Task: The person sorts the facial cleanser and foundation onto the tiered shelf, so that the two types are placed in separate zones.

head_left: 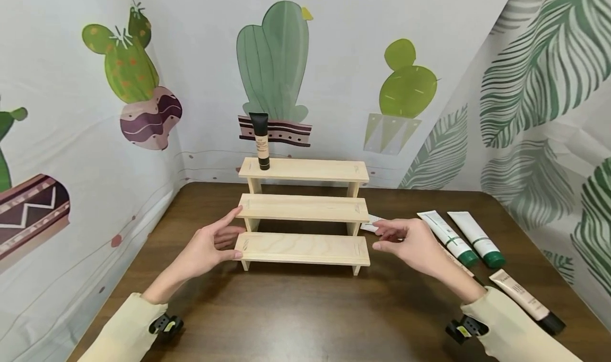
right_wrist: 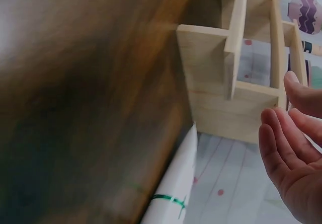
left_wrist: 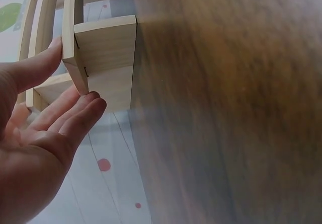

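Observation:
A pale three-step wooden display stand [head_left: 303,248] is in the middle of the head view. At its left end, my left hand [head_left: 212,242] rests its thumb and fingertips against the step ends, the fingers extended. Beside the right end, my right hand [head_left: 406,240] has loosely bent fingers with nothing between them. In the right wrist view, its fingertips [right_wrist: 271,118] are close to the stand; contact cannot be made out. A black-and-beige cosmetic tube [head_left: 262,141] stands upright on the top step, at the left.
Right of the stand lie two white tubes with green caps, one nearer [head_left: 448,237] and one farther right [head_left: 477,239]. A beige BB cream tube [head_left: 525,301] lies by my right sleeve. Another tube is partly under my right forearm. A white item [head_left: 369,225] shows behind my right fingers.

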Action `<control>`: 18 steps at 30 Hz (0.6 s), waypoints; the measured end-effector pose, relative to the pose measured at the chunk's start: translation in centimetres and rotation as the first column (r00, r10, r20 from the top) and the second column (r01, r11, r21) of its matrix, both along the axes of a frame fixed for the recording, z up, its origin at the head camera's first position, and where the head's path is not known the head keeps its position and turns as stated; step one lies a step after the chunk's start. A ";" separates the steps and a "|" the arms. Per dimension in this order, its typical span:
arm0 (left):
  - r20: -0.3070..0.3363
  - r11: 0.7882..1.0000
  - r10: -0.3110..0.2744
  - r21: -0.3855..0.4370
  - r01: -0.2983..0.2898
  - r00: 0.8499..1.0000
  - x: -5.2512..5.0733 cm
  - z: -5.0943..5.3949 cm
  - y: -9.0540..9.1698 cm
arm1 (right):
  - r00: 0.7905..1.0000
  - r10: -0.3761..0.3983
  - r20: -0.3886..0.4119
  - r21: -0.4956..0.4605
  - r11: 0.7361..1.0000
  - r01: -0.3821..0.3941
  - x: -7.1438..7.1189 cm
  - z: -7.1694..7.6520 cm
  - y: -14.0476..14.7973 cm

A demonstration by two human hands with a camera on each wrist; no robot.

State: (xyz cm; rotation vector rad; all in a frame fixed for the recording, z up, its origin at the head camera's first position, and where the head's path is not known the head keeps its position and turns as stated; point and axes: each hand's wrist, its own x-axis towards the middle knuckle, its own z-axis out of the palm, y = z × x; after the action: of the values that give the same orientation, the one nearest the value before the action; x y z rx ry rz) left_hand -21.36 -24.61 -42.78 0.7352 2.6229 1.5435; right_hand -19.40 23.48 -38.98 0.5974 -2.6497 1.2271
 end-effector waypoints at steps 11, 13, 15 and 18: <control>0.027 0.987 -0.127 0.102 0.123 0.992 -0.6 -0.4 -0.8 | 0.999 -0.043 -0.029 0.054 0.998 0.044 1.0 -1.1 3.0; 0.027 0.985 -0.135 0.110 0.131 0.990 -0.6 -0.3 -0.8 | 0.998 -0.045 -0.040 0.068 0.997 0.048 1.0 -1.2 3.6; 0.025 0.984 -0.138 0.113 0.135 0.990 -0.7 -0.2 -0.9 | 0.998 -0.045 -0.045 0.075 0.996 0.049 1.1 -1.3 4.2; 0.023 0.985 -0.139 0.103 0.136 0.990 -0.7 -0.2 -0.9 | 0.997 -0.053 -0.057 0.098 0.994 0.058 1.3 -1.4 5.4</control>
State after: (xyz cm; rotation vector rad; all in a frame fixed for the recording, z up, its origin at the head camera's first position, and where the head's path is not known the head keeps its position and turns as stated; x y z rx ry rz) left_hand -22.09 -25.52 -43.00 0.8718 2.4311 1.6439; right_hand -18.08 28.85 -40.38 0.5599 -2.6751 1.0544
